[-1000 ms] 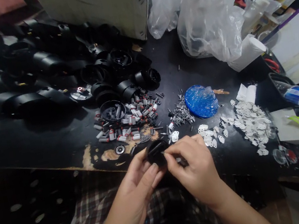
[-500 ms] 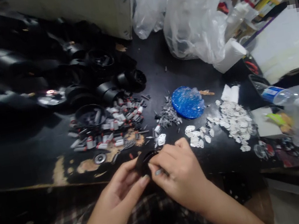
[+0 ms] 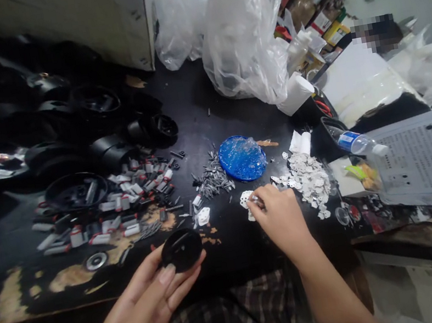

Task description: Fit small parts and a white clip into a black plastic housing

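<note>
The black round cap (image 3: 182, 249) lies on the fingers of my left hand (image 3: 156, 297); the palm is up and half open, and the thumb presses the cap's near edge, so the hand grips it lightly. My right hand (image 3: 279, 218) is away from it, to the right, with fingertips pinched over a small white plate (image 3: 246, 199) on the black table (image 3: 210, 129). Whether the plate is already lifted, I cannot tell. Just beyond this hand lies the heap of white plates (image 3: 307, 181), and further the blue lid (image 3: 242, 158) and the grey pins (image 3: 213, 181). I judge this is the picking step. The next move asks for a firm pinch on one plate only, then a careful carry to the cap.
</note>
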### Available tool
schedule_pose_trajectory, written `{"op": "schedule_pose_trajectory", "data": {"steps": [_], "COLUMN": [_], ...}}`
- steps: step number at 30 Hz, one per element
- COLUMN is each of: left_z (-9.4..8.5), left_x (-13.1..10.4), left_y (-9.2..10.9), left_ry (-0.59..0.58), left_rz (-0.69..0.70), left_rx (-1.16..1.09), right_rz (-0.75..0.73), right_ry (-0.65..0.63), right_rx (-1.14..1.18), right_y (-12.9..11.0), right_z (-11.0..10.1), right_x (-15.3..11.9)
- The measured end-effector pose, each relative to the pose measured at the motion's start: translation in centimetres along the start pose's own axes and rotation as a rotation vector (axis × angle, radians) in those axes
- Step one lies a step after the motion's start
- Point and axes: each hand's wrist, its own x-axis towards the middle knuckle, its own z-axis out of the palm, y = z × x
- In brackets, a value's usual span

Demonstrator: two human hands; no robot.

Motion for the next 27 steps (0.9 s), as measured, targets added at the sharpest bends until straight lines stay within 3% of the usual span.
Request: {"op": "schedule_pose_trajectory", "data": {"steps": [5,11,14,20,27], "left_z": [-0.1,0.8,0.8,0.7,0.1], "left_x": [-0.3,-1.0,-1.1,-1.0,-0.8], "left_y": [-0.9,-0.9,-0.2,0.3,-0.4], "left_ry": [-0.080,-0.173,-0.173,-0.147,-0.098], "left_rz": [0.130,0.189,0.164,0.112,0.199], "left_rx": [-0.022,-0.122,-0.185,-0.237,0.015], "right_rz": [-0.031,-0.233,-0.287,-0.465,-0.557], "right_ry": [0.028,-0.165,-0.089,0.098,0.113], "right_rx": [0.105,0.549,0.661,0.651,0.535], "right_y": [-1.9,-6.1,-7.0,-6.8,-6.9], "right_z": [0.4,0.1,0.6,1.0,0.7], "right_x": [-0.6,-2.2,-2.7,-3.5,-3.8]}}
